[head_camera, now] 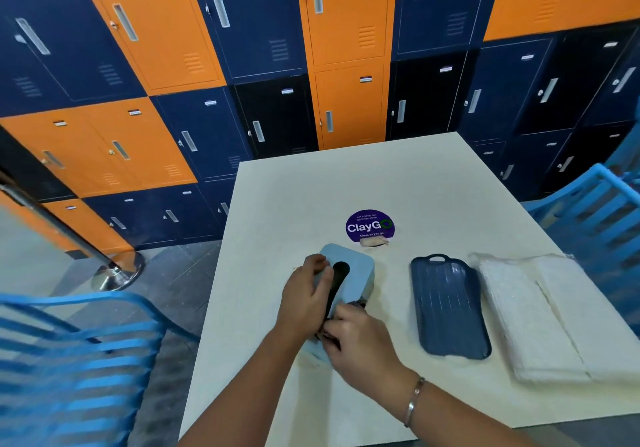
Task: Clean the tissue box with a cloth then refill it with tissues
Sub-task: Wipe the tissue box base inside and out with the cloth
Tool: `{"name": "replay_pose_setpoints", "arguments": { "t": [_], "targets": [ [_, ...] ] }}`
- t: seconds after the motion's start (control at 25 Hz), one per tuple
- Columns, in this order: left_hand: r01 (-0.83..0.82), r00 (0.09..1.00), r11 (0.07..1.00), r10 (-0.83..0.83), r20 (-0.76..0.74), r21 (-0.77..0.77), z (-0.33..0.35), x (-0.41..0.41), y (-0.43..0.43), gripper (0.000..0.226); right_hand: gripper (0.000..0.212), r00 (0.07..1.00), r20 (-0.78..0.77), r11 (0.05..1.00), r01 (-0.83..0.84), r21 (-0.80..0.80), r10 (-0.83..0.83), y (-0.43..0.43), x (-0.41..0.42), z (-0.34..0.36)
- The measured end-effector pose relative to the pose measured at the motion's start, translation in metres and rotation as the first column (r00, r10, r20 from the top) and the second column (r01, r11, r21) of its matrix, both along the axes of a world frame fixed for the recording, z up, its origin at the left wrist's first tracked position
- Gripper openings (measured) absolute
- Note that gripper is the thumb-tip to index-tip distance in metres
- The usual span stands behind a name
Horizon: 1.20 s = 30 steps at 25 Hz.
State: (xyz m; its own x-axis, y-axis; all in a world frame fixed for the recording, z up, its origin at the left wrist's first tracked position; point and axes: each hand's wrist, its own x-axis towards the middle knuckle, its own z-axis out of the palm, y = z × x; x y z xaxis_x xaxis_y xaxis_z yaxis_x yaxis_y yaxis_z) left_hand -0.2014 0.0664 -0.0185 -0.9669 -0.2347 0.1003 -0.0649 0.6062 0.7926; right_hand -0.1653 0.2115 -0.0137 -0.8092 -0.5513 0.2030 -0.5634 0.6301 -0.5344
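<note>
Two hands on the box (356,273), which sits on the surface (346,187) near its left edge. Box: pale blue, rounded corners, long dark oval slot (337,277) on top, no tissue showing in it.

Left hand (304,299): fingers (313,263) curled round the box's left side, thumb lying on top just beside the slot, gripping it. Right hand (360,342): fingers (343,312) bunched on a dark cloth (359,304), pressing it against the near end of the box.

Cloth mostly hidden under the right fingers. Only dark scraps show past the fingertips and under the palm, so colour and fabric are hard to tell. Near end and left wall of the box are covered by both hands. Slot interior is just black.

To the right of the right fingers, apart from the box: a dark-blue ribbed plate (450,308) lying flat with a loop handle at its far end. Further right is a white pack of tissues (533,315) in clear wrap, detail blurred.

Beyond the fingers: a round purple "ClayGo" sticker (370,227) with a small beige crumpled scrap (374,242) at its near edge, can't tell what it is.

Bracelet (415,400) on the right wrist. Both forearms cut off at the bottom edge.
</note>
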Motion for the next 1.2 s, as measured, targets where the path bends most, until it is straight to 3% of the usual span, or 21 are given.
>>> {"name": "replay_pose_setpoints", "arguments": {
  "t": [0.16,0.28,0.36,0.52,0.64,0.92,1.0,1.12,1.2],
  "targets": [
    [0.008,1.000,0.988,-0.012,0.025,0.156,0.010,0.000,-0.003,0.038,0.008,0.997,-0.001,0.991,0.076,0.109,-0.076,-0.016,-0.003,0.012],
    [0.067,0.997,0.987,-0.071,0.025,0.145,0.008,0.007,-0.007,0.046,0.017,0.980,0.139,0.979,0.116,0.166,-0.140,-0.027,-0.012,0.029],
    [0.058,0.998,0.989,-0.060,0.006,0.137,0.004,0.010,-0.009,0.052,0.018,0.989,0.127,0.981,0.055,0.188,-0.080,-0.027,-0.016,0.033],
    [0.057,0.997,0.998,-0.057,-0.059,0.004,-0.002,0.013,-0.006,0.053,0.026,0.986,0.115,0.985,-0.132,0.113,0.119,0.008,-0.018,0.020],
    [0.062,0.995,0.991,-0.071,-0.073,-0.118,-0.003,0.012,-0.005,0.049,0.025,0.992,0.130,1.000,-0.012,0.022,0.009,0.033,-0.042,0.012],
    [0.082,0.993,0.950,-0.102,-0.054,-0.302,-0.002,0.014,0.003,0.027,0.030,0.969,0.147,0.979,0.193,0.069,-0.201,0.037,-0.125,0.023],
    [0.063,0.995,0.954,-0.083,-0.057,-0.295,-0.002,0.013,0.004,0.030,0.027,0.992,0.090,0.985,0.074,0.156,-0.089,0.037,-0.114,0.029],
    [0.055,0.996,0.955,-0.075,-0.057,-0.291,-0.005,0.012,0.003,0.038,0.023,0.947,0.124,0.939,-0.313,0.142,0.297,0.040,-0.067,0.039],
    [0.048,0.996,0.953,-0.068,-0.056,-0.298,-0.007,0.011,0.002,0.041,0.024,0.949,0.127,0.939,-0.307,0.156,0.289,0.041,-0.064,0.036]
  ]
}}
